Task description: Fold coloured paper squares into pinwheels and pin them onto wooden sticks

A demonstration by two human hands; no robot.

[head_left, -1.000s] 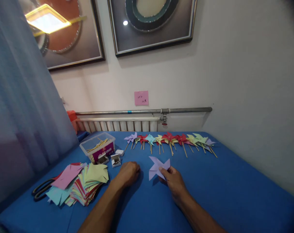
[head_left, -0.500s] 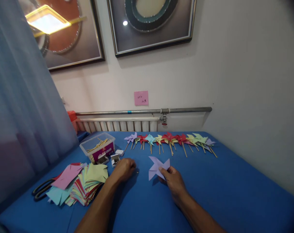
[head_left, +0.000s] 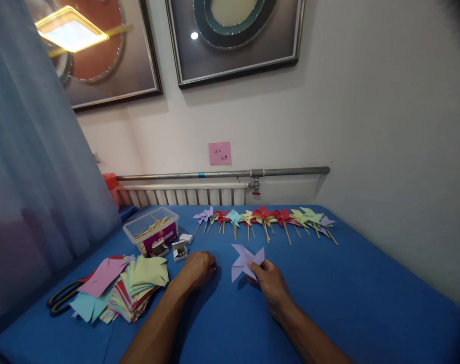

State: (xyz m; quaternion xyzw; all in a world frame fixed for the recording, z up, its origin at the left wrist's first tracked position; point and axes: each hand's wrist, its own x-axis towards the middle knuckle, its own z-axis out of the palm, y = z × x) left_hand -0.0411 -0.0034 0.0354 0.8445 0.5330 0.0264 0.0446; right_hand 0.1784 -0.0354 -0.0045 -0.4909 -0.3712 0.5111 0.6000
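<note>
My right hand (head_left: 270, 281) pinches the near corner of a folded lilac paper pinwheel (head_left: 243, 259) that lies on the blue table (head_left: 351, 293). Left of it, my left hand (head_left: 197, 269) rests on the cloth with its fingers curled shut; whatever small thing it holds is hidden. Just beyond that hand stand small open white boxes (head_left: 180, 249). A clear plastic tub of wooden sticks (head_left: 152, 232) sits behind them.
A row of finished pinwheels on sticks (head_left: 266, 218) lies along the far side of the table. A stack of cut coloured paper (head_left: 127, 285) and black scissors (head_left: 61, 300) are at the left. A curtain hangs at the left, a radiator and pipe run along the wall.
My left hand went toward the white boxes and came back a little to the right, still closed. My right hand and the lilac pinwheel have stayed put.
</note>
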